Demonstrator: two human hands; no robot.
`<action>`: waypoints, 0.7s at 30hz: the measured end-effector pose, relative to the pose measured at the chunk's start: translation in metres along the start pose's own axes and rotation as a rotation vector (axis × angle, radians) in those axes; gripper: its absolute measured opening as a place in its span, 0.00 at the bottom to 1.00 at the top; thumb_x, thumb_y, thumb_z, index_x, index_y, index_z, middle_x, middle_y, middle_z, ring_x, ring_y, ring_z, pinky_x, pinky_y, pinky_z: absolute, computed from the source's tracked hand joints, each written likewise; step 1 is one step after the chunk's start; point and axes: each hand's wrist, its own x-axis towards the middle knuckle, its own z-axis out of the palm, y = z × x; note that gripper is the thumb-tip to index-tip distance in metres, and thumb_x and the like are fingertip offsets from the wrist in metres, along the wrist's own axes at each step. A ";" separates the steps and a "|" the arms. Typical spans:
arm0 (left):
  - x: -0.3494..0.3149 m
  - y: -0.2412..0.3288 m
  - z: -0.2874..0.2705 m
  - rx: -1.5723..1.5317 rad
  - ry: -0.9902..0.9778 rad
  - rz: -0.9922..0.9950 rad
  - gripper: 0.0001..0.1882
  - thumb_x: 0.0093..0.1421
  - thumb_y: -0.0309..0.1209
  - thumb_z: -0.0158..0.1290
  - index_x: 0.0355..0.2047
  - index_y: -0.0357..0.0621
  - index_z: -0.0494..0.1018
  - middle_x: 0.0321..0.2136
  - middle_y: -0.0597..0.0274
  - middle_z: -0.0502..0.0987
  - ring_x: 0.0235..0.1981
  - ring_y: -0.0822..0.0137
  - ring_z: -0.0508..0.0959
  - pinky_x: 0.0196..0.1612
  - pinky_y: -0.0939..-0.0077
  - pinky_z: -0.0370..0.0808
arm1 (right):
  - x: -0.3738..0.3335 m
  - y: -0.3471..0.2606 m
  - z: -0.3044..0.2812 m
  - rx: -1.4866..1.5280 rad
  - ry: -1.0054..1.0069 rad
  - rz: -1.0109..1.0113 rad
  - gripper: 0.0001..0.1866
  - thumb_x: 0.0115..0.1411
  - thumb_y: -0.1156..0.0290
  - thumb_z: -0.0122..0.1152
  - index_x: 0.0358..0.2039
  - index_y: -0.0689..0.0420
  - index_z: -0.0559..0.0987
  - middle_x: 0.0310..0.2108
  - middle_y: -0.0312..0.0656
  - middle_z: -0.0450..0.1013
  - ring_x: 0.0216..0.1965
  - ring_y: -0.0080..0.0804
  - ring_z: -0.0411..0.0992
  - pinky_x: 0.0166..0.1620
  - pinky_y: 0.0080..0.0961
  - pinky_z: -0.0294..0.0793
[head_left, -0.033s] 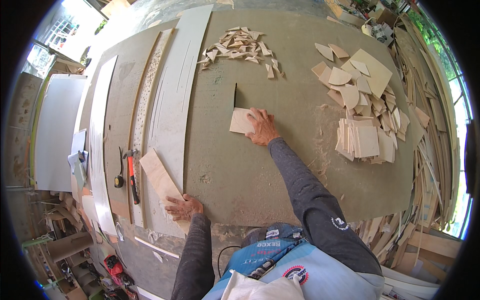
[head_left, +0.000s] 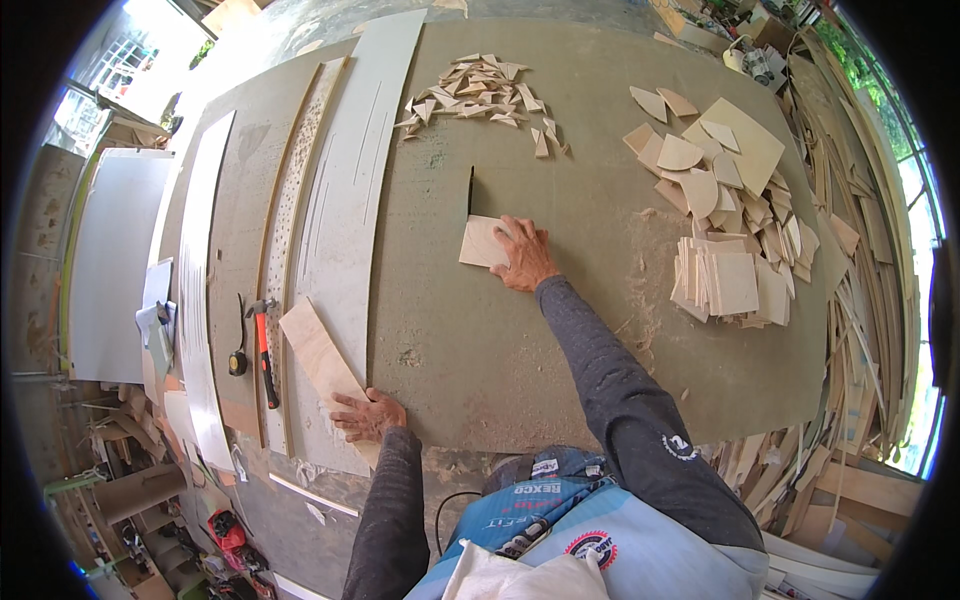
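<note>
Stacked brown boards and timber strips (head_left: 880,300) line the right edge of the frame, beside a broad, greenish-brown, dusty worktop (head_left: 470,370) that fills the centre. Between the picture just before and this one, nothing visibly shifts: both hands and every piece of wood match their earlier places. For the work, that suggests a steady hold rather than a fresh step.

Near the centre, the person's right hand (head_left: 526,254) grasps a pale, flat, rectangular wooden piece (head_left: 480,242), its fingers spread over the right end and its thumb toward the lower edge. The piece projects to the left of the fingers, its upper edge just beside the lower end of a thin, dark, upright line (head_left: 471,190); whether that is a blade or a slot, I cannot tell.

At lower left of centre, the left hand (head_left: 369,414) lies across the lower part of a long, pale, narrow wooden plank (head_left: 322,348), which slants up and left from it over a long grey-white board (head_left: 340,200). Whether these fingers grip or only rest, I cannot tell. Farther left lies an orange-and-black hammer (head_left: 264,350). Small pale wooden wedges (head_left: 480,90) lie heaped at upper centre, and squarish pale wooden tiles (head_left: 715,278) at right of centre.
</note>
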 end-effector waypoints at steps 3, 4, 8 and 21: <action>0.001 -0.001 0.000 -0.012 0.007 -0.006 0.45 0.67 0.50 0.46 0.76 0.52 0.35 0.73 0.34 0.42 0.74 0.41 0.46 0.69 0.31 0.44 | 0.000 -0.007 -0.003 0.035 -0.010 0.032 0.42 0.49 0.56 0.75 0.63 0.58 0.71 0.68 0.47 0.57 0.67 0.46 0.54 0.65 0.53 0.56; 0.001 -0.003 0.004 -0.019 0.013 -0.009 0.45 0.67 0.50 0.46 0.76 0.52 0.35 0.73 0.34 0.42 0.74 0.41 0.46 0.69 0.31 0.44 | 0.000 -0.008 -0.003 0.038 -0.003 0.030 0.42 0.50 0.56 0.75 0.63 0.58 0.71 0.68 0.47 0.57 0.66 0.46 0.54 0.65 0.53 0.56; 0.000 -0.002 0.001 -0.044 0.000 -0.007 0.46 0.67 0.49 0.47 0.76 0.53 0.35 0.73 0.34 0.41 0.74 0.41 0.45 0.69 0.30 0.43 | 0.000 -0.009 -0.003 0.042 0.023 0.041 0.41 0.50 0.56 0.74 0.63 0.59 0.71 0.68 0.47 0.57 0.65 0.47 0.54 0.64 0.54 0.57; -0.004 0.002 -0.011 -0.026 -0.014 -0.002 0.45 0.67 0.50 0.46 0.76 0.53 0.36 0.72 0.33 0.42 0.74 0.40 0.45 0.69 0.30 0.44 | 0.004 -0.012 0.000 0.064 0.017 0.065 0.41 0.52 0.55 0.73 0.63 0.58 0.68 0.66 0.46 0.55 0.66 0.49 0.52 0.64 0.58 0.57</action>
